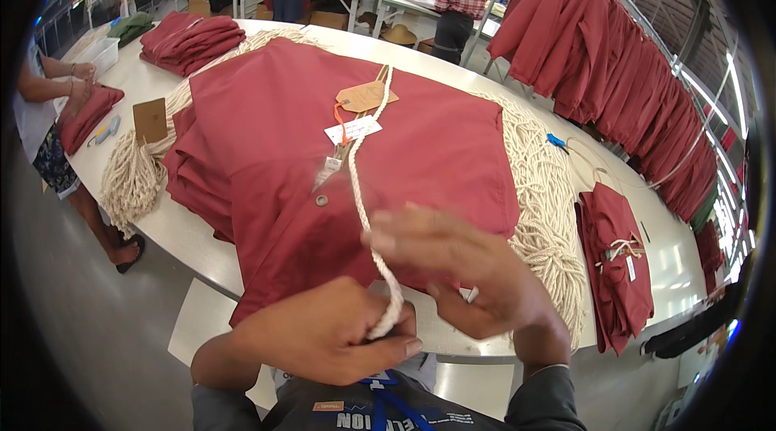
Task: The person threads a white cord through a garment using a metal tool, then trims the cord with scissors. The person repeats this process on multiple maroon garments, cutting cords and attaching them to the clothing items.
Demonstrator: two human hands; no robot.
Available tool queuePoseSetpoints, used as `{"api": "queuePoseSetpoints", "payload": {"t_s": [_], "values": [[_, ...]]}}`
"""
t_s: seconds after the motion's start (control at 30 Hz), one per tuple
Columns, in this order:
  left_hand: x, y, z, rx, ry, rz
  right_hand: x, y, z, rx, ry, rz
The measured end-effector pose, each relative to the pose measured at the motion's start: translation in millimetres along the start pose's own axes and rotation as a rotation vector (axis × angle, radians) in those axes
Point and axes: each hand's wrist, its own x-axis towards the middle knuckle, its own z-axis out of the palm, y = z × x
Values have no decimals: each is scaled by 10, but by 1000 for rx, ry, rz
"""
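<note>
A dark red garment lies spread on top of several others before me. A brown paper tag, a white tag on an orange string and a metal eyelet show on it. Down its middle runs a white braided cord. My left hand is closed around the cord's near end, at the table's front edge. Blurred, my right hand is over the garment's near right part, fingers extended and thumb apart. Its fingertips come close to the cord; whether they touch it is unclear.
Bundles of cream cord lie right and left of the garments. A folded garment with tied cord rests far right. Another person's hands work at the left edge. Red jackets hang behind at right.
</note>
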Motion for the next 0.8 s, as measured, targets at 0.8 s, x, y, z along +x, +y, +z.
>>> {"api": "queuePoseSetpoints", "payload": {"t_s": [0.8], "values": [[-362,-900,156,-618,-31,80,-2049,96,1615,-535,514,1124]]}}
